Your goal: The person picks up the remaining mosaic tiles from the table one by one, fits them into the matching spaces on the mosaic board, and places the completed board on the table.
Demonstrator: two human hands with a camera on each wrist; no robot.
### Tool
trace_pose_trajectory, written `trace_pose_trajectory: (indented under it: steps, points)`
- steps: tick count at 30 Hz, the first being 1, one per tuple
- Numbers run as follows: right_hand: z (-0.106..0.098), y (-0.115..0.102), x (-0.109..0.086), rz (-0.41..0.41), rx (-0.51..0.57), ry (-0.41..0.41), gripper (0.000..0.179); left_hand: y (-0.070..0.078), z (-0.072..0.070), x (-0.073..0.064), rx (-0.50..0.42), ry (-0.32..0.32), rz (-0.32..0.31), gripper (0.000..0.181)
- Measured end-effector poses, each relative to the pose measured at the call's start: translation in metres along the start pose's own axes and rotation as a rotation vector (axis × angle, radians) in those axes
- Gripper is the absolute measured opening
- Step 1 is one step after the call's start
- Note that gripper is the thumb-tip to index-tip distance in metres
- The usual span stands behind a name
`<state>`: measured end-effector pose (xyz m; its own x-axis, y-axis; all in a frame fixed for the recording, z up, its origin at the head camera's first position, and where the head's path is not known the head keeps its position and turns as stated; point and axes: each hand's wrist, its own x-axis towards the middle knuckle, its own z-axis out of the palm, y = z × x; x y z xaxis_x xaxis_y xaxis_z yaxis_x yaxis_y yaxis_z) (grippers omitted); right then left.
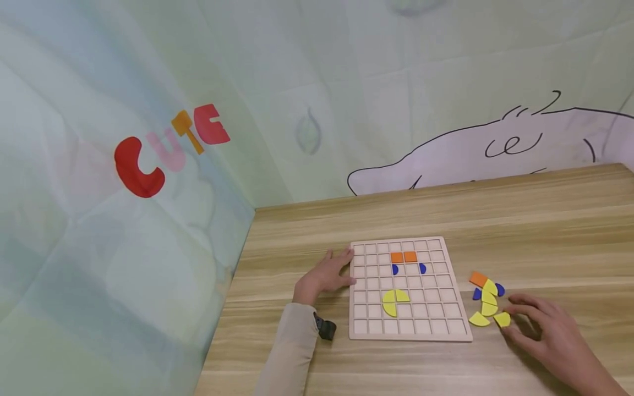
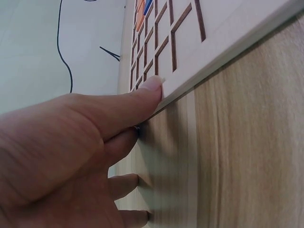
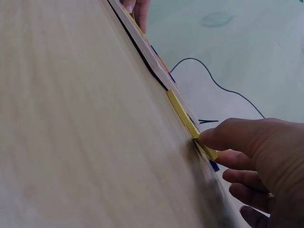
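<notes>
The left hand [image 1: 327, 276] is spread, touching the left edge of the board [image 1: 423, 326]. The right hand [image 1: 550, 333] pinches a yellow piece [image 1: 503, 319]. Wide counter [image 1: 307, 231] lies behind the board.

The head view looks forward and down from above, far enough back to take in the surface [image 1: 416, 212], the whole gridded board [image 1: 411, 337], the left hand [image 1: 324, 276], the right hand [image 1: 547, 333] and the printed backdrop [image 1: 317, 110]. The left wrist view, rolled sideways, peers closely past the thumb along the board's edge. The right wrist view skims low across the steeply tilted surface, near the right hand, catching the board nearly edge-on. All three share the board and left hand.
</notes>
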<state>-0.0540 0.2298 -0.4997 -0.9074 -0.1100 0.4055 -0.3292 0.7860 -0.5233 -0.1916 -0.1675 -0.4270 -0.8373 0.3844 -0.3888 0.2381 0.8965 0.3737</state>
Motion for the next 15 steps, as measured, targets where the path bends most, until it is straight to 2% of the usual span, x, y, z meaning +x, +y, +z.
trace_pose_trajectory:
  steps: [8, 11, 15]
  points:
    - [-0.004, -0.002, 0.001, 0.067, 0.001, -0.043, 0.035, 0.0, 0.001, 0.001, 0.0, 0.0, 0.0, 0.072]
    - [-0.005, -0.006, 0.004, 0.071, 0.014, -0.041, 0.035, -0.001, 0.001, 0.001, 0.001, -0.001, -0.002, 0.072]
    - [-0.004, -0.014, 0.011, 0.037, 0.053, -0.004, 0.036, -0.001, 0.002, 0.002, 0.007, 0.003, -0.01, 0.073]
